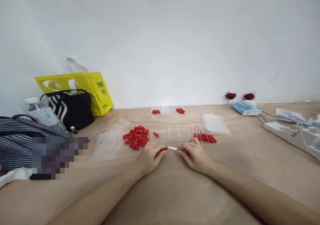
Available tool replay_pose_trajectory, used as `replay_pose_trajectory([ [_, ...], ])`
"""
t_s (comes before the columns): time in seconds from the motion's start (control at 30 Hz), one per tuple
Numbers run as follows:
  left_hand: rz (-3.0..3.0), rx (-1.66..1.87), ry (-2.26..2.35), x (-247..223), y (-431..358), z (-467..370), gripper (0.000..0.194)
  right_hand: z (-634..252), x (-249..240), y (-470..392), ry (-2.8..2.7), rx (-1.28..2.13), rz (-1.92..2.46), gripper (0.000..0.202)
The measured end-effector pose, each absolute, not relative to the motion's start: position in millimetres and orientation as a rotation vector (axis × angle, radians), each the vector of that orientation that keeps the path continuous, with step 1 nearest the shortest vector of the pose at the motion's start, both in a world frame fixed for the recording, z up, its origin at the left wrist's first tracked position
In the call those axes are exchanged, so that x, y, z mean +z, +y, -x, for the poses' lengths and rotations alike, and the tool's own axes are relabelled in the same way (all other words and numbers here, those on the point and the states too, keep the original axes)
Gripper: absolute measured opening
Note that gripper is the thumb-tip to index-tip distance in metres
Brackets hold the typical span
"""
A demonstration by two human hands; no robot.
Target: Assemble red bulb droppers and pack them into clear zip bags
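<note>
My left hand pinches a red rubber bulb near the middle of the table. Between my hands lies a clear thin tube, its right end in the closed fingers of my right hand. The tube's left end is at the bulb. Just beyond, a row of clear tubes spreads across the table, with one loose red bulb on it. A pile of red bulbs sits at the row's left end. Several tubes at the right end carry red bulbs.
Clear plastic bags lie left, another bag right. Bagged red bulbs rest by the wall. Farther left stand a yellow bag, black bag and bottle; right are a tissue pack and power strip.
</note>
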State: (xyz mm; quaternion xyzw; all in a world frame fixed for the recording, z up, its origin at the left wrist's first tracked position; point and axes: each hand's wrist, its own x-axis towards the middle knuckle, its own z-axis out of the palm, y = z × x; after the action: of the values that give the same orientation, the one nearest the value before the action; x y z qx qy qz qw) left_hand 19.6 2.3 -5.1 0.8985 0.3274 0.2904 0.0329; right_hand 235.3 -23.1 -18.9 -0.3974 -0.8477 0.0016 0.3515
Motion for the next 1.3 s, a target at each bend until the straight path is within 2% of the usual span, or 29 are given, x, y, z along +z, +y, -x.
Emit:
replay_pose_trajectory([
  [0.5, -2.664, 0.958, 0.973, 0, -3, -22, 0.02, -227, -17, -32, -2.259, 0.05, 0.924, 0.014],
  [0.87, -2.913, 0.815, 0.841, -3, -5, -22, 0.024, -230, -12, -33, -2.333, -0.239, 0.878, 0.028],
  [1.3, -2.966, 0.853, 0.719, -1, -7, -28, 0.024, -223, -11, -33, -2.313, 0.095, 0.922, 0.021],
])
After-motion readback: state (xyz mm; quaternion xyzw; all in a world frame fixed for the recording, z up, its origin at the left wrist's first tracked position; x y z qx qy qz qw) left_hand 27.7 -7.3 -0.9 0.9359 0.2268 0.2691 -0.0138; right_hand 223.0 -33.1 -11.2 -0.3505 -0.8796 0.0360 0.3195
